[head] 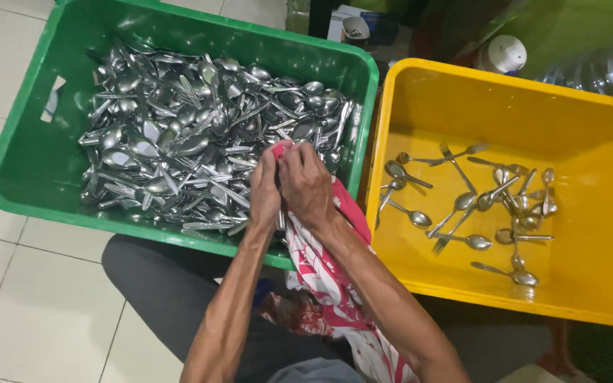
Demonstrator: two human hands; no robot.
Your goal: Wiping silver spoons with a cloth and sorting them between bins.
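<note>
1. Over the green tub's (30, 163) near edge, the left hand (264, 188) and right hand (306, 186) close together on a red-and-white cloth (335, 276).
2. Cloth wraps between both palms, trailing down to the lap.
3. Whether cutlery sits inside the cloth, I cannot tell.

Two tubs: green tub (30, 163) ahead of the hands, yellow tub (597, 142) to their right. One red-white cloth (328, 269). Cutlery uncountable.

A: The light was bright and even from above; the heaped cutlery (200, 135) in the green tub (30, 163) threw off sharp white glints.

B: Right of that tub the yellow tub (590, 142) glowed evenly, while behind it the background lay dim and soft
</note>
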